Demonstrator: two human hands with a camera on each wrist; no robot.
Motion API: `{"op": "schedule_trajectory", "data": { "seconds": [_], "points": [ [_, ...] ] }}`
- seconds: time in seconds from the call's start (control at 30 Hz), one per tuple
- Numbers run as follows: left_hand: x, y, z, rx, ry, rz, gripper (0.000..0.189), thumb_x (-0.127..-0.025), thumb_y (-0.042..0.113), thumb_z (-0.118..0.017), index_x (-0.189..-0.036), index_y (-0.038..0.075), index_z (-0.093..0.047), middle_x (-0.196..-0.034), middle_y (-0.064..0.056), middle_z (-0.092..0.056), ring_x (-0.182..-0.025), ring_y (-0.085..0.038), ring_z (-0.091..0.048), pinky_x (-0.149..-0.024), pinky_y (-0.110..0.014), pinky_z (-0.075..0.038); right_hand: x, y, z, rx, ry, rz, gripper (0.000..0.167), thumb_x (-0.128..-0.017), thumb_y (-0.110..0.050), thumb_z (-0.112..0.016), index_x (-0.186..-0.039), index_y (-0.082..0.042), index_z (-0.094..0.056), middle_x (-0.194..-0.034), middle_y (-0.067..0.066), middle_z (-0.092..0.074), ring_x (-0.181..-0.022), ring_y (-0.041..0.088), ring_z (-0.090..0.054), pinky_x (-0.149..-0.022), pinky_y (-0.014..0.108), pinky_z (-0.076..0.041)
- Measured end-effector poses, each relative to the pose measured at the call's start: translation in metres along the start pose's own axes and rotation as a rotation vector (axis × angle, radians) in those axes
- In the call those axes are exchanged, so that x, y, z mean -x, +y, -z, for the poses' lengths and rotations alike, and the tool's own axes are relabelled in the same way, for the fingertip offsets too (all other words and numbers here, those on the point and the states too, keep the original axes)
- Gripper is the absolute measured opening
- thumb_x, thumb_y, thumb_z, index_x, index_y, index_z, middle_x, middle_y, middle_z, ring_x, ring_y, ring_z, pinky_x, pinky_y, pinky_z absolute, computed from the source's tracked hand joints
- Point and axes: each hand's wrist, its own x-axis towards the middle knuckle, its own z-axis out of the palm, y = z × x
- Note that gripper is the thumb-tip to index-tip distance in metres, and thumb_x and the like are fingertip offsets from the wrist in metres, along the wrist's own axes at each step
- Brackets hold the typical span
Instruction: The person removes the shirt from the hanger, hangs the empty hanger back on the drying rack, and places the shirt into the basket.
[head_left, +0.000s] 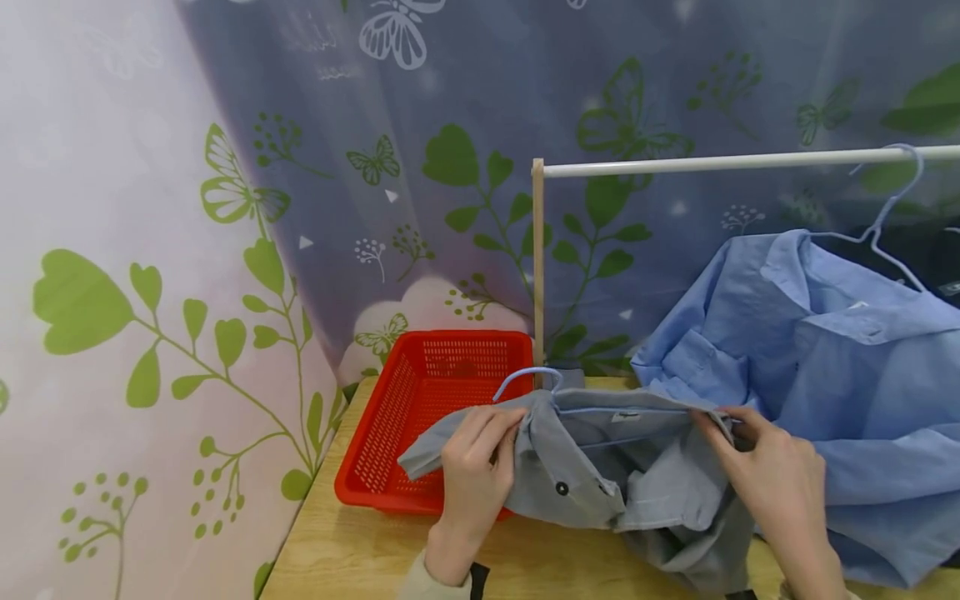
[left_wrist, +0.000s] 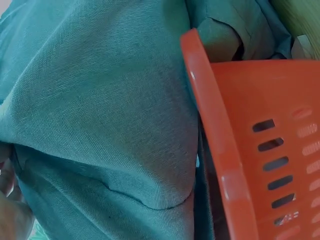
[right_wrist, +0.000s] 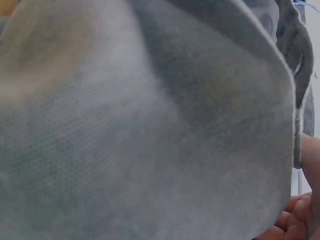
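A grey shirt (head_left: 558, 492) with dark buttons hangs between my two hands, a light blue hanger (head_left: 531, 372) inside it with its hook rising above the collar. My left hand (head_left: 480, 458) pinches the cloth beside the collar, left of the hook. On the other side, my right hand (head_left: 776, 475) grips the shirt's upper right edge between thumb and fingers. In the left wrist view the grey cloth (left_wrist: 110, 110) fills the left half, against the basket's rim. The right wrist view is mostly covered by a near fold of cloth (right_wrist: 165, 140).
A red plastic basket (head_left: 433, 335) stands on the wooden table (head_left: 315, 542), partly behind the shirt. At right, a blue shirt (head_left: 847, 375) hangs on a hanger from a white rail (head_left: 712, 163) with a wooden post (head_left: 538, 267). A patterned curtain (head_left: 465, 75) covers the back.
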Motion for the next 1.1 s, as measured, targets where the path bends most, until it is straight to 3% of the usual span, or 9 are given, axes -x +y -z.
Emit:
{"op": "schedule_trajectory", "data": {
  "seconds": [0.27, 0.47, 0.57, 0.63, 0.73, 0.87, 0.93, 1.0, 1.1],
  "points": [
    [0.000, 0.001, 0.000, 0.013, 0.000, -0.006, 0.014, -0.091, -0.005, -0.069, -0.099, 0.004, -0.076, -0.084, -0.005, -0.068, -0.077, -0.019, -0.066, -0.072, -0.026, -0.057, 0.002, 0.002, 0.002, -0.026, 0.090, -0.002, 0.053, -0.097, -0.051, -0.063, -0.110, -0.002, -0.076, -0.075, 0.019, -0.073, -0.043, 0.021, -0.045, -0.045, 0.036, -0.035],
    [0.000, -0.002, 0.003, 0.020, 0.001, 0.019, 0.017, -0.086, -0.009, -0.072, -0.098, 0.003, -0.076, -0.087, -0.007, -0.069, -0.075, -0.020, -0.066, -0.070, -0.026, -0.056, 0.002, 0.004, 0.002, -0.065, 0.195, 0.047, 0.048, -0.099, -0.041, -0.064, -0.062, -0.012, -0.058, -0.044, -0.002, -0.031, -0.038, 0.016, -0.023, -0.043, 0.031, -0.020],
    [0.000, -0.005, 0.004, 0.031, 0.001, 0.032, 0.021, -0.084, -0.012, -0.073, -0.099, 0.003, -0.076, -0.088, -0.007, -0.070, -0.074, -0.019, -0.064, -0.067, -0.024, -0.054, 0.000, 0.006, 0.004, -0.127, 0.209, 0.047, 0.050, -0.099, -0.036, -0.067, -0.057, -0.013, -0.052, -0.043, -0.004, -0.028, -0.038, 0.014, -0.021, -0.042, 0.029, -0.019],
    [0.000, -0.007, 0.006, 0.043, 0.003, 0.043, 0.021, -0.086, -0.012, -0.071, -0.101, 0.003, -0.076, -0.090, -0.007, -0.070, -0.075, -0.019, -0.065, -0.067, -0.023, -0.054, -0.001, 0.008, 0.007, -0.194, 0.173, 0.003, 0.043, -0.099, -0.037, -0.067, -0.065, -0.011, -0.063, -0.042, -0.005, -0.027, -0.037, 0.013, -0.021, -0.040, 0.029, -0.020],
    [0.000, -0.010, 0.007, 0.064, 0.004, 0.065, 0.022, -0.089, -0.011, -0.068, -0.104, 0.004, -0.076, -0.091, -0.007, -0.070, -0.077, -0.019, -0.065, -0.069, -0.022, -0.054, -0.004, 0.012, 0.011, -0.329, 0.047, -0.109, 0.042, -0.100, -0.044, -0.063, -0.099, -0.005, -0.079, -0.043, -0.006, -0.027, -0.037, 0.013, -0.022, -0.037, 0.031, -0.023],
    [0.001, -0.013, 0.009, 0.079, 0.002, 0.093, 0.023, -0.089, -0.012, -0.066, -0.104, 0.004, -0.076, -0.092, -0.007, -0.070, -0.081, -0.020, -0.067, -0.074, -0.023, -0.056, -0.008, 0.021, 0.013, -0.533, -0.126, -0.212, 0.061, -0.102, -0.047, -0.056, -0.139, 0.002, -0.057, -0.067, -0.024, -0.055, -0.053, -0.006, -0.041, -0.047, 0.022, -0.041],
    [0.001, -0.013, 0.009, 0.080, 0.002, 0.103, 0.024, -0.088, -0.013, -0.067, -0.103, 0.003, -0.076, -0.092, -0.008, -0.071, -0.082, -0.020, -0.068, -0.076, -0.024, -0.057, -0.009, 0.025, 0.012, -0.628, -0.173, -0.216, 0.062, -0.104, -0.042, -0.054, -0.142, 0.007, -0.050, -0.085, -0.032, -0.059, -0.071, -0.015, -0.049, -0.060, 0.013, -0.047],
    [0.001, -0.012, 0.010, 0.082, -0.001, 0.118, 0.024, -0.087, -0.014, -0.067, -0.102, 0.003, -0.076, -0.092, -0.007, -0.071, -0.083, -0.020, -0.069, -0.077, -0.024, -0.058, -0.010, 0.030, 0.011, -0.730, -0.201, -0.210, 0.045, -0.105, -0.036, -0.054, -0.138, -0.006, -0.059, -0.095, -0.032, -0.062, -0.089, -0.018, -0.053, -0.074, 0.008, -0.048],
    [0.001, -0.012, 0.010, 0.083, -0.004, 0.134, 0.025, -0.088, -0.014, -0.066, -0.102, 0.003, -0.076, -0.093, -0.008, -0.071, -0.084, -0.020, -0.069, -0.078, -0.024, -0.058, -0.011, 0.036, 0.009, -0.933, -0.229, -0.209, 0.018, -0.105, -0.027, -0.055, -0.114, -0.028, -0.072, -0.090, -0.025, -0.068, -0.086, -0.008, -0.061, -0.071, 0.012, -0.051]
  ]
}}
